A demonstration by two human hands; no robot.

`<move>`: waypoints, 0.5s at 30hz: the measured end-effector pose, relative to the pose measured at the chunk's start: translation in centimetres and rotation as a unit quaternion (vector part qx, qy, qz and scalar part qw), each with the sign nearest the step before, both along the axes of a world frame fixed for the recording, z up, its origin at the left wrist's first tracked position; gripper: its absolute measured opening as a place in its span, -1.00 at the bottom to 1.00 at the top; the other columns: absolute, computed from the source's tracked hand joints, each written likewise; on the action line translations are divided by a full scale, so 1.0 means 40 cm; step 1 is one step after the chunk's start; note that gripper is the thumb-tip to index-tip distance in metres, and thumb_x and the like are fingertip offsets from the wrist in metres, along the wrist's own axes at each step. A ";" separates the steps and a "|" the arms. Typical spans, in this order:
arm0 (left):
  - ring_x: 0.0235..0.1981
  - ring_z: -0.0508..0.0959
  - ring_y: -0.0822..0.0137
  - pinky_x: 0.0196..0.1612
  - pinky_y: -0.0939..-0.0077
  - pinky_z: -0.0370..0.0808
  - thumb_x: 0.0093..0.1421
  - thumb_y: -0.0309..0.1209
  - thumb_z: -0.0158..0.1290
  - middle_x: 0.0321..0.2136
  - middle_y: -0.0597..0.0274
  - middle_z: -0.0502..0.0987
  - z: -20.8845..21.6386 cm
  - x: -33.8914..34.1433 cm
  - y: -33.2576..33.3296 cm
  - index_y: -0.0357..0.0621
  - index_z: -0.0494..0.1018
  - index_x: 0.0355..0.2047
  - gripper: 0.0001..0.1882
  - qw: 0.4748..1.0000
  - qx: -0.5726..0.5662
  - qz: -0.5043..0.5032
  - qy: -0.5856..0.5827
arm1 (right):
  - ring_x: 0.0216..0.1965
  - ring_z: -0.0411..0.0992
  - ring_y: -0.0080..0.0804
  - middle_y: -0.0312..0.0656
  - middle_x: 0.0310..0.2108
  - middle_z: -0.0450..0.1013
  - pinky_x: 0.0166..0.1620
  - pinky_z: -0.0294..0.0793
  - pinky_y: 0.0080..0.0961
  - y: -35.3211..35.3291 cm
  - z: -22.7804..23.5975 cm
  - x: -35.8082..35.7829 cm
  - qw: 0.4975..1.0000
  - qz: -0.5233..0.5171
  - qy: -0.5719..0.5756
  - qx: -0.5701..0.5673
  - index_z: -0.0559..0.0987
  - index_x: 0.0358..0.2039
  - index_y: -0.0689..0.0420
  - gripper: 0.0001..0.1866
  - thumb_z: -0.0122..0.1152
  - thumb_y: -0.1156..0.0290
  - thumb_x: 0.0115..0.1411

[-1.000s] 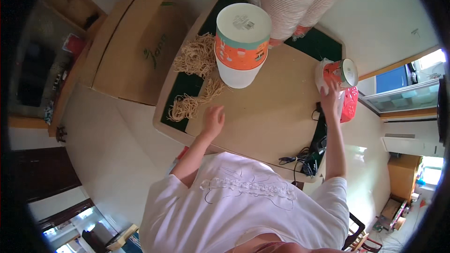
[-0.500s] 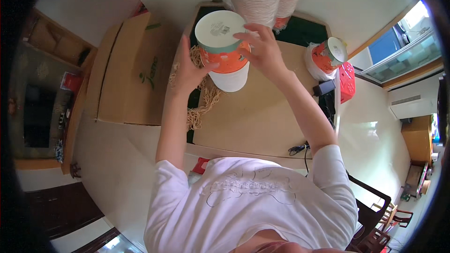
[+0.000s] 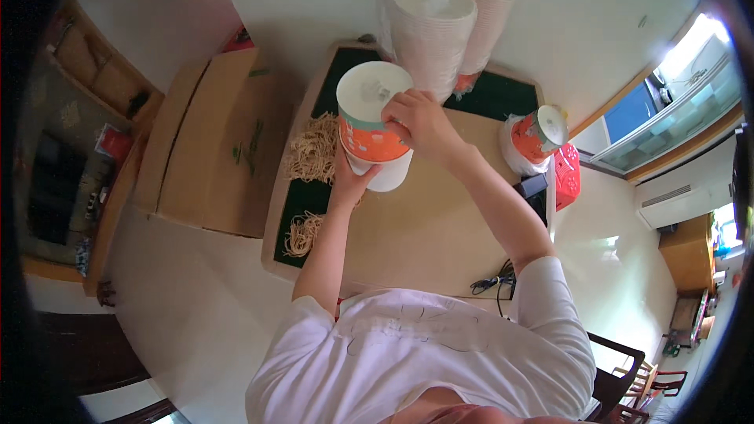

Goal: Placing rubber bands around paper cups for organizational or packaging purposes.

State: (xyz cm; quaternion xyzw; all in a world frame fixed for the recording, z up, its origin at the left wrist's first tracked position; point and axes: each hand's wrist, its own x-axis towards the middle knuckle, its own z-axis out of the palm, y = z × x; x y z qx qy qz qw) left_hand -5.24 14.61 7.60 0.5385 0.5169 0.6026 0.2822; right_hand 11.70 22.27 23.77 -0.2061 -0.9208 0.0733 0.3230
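Observation:
An orange-and-green paper bucket point(image 3: 375, 141) stands upside down, its pale round base facing up. Below it shows a white paper bucket point(image 3: 390, 176), apparently nested inside. My left hand point(image 3: 349, 182) is closed round the near left side of the orange bucket, low down, thumb across its front. At the base's right edge my right hand point(image 3: 420, 119) is closed, fingers curled and pinched on the bucket; its fingertips are partly hidden. Bundles of beige strings point(image 3: 312, 149) lie left of the buckets.
Tall stacks of white paper buckets point(image 3: 430, 35) in clear plastic rise at the back. Another orange paper bucket point(image 3: 532, 140) stands at the table's right. A large cardboard box point(image 3: 212, 149) is on the left. Cables point(image 3: 493, 283) lie by the near right edge of the cardboard-covered table point(image 3: 440, 228).
My left hand has gone from the bucket's upper left side to its lower front. My right hand's spread fingers have closed at the base edge. The whole view has shifted.

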 end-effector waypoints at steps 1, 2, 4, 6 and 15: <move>0.22 0.20 0.11 0.25 0.20 0.14 -0.14 -0.30 0.36 0.21 0.00 0.15 0.006 0.007 -0.001 -0.20 -0.06 0.28 0.07 1.000 -0.005 0.005 -0.007 | -0.22 0.37 -0.24 -0.27 -0.39 0.40 -0.12 0.28 -0.28 0.000 0.000 0.001 1.000 0.000 -0.001 -0.003 0.45 -0.43 0.04 -0.90 0.17 0.45 -0.01; 0.23 0.18 0.11 0.26 0.21 0.14 -0.13 -0.29 0.35 0.22 0.01 0.13 -0.008 0.007 0.000 -0.19 -0.07 0.28 0.06 0.998 -0.002 -0.017 -0.068 | -0.23 0.37 -0.23 -0.27 -0.39 0.40 -0.12 0.28 -0.27 -0.006 0.000 -0.004 1.000 0.004 -0.002 -0.007 0.45 -0.43 0.05 -0.90 0.17 0.46 -0.01; 0.23 0.18 0.12 0.26 0.21 0.13 -0.12 -0.29 0.35 0.22 0.01 0.13 -0.034 -0.005 0.002 -0.18 -0.08 0.28 0.06 0.998 0.003 -0.007 -0.055 | -0.23 0.37 -0.22 -0.26 -0.39 0.40 -0.12 0.29 -0.27 -0.014 0.007 -0.015 1.000 0.009 0.010 0.011 0.44 -0.44 0.06 -0.89 0.17 0.47 -0.01; 0.24 0.17 0.12 0.26 0.21 0.13 -0.11 -0.28 0.34 0.22 0.00 0.13 -0.014 0.008 -0.007 -0.17 -0.09 0.29 0.06 0.999 -0.002 -0.007 -0.043 | -0.23 0.37 -0.22 -0.24 -0.39 0.39 -0.12 0.29 -0.27 -0.021 0.004 -0.012 1.000 0.003 0.020 0.020 0.44 -0.44 0.07 -0.89 0.17 0.47 -0.02; 0.27 0.10 0.10 0.27 0.19 0.12 -0.04 -0.29 0.32 0.26 0.01 0.04 -0.045 -0.002 -0.016 -0.15 -0.20 0.32 0.09 0.992 -0.031 -0.012 -0.122 | -0.15 0.40 -0.28 -0.16 -0.22 0.44 -0.04 0.37 -0.38 -0.111 0.201 0.062 0.978 -0.007 0.203 -0.038 0.46 -0.30 0.17 -0.84 0.14 0.59 0.06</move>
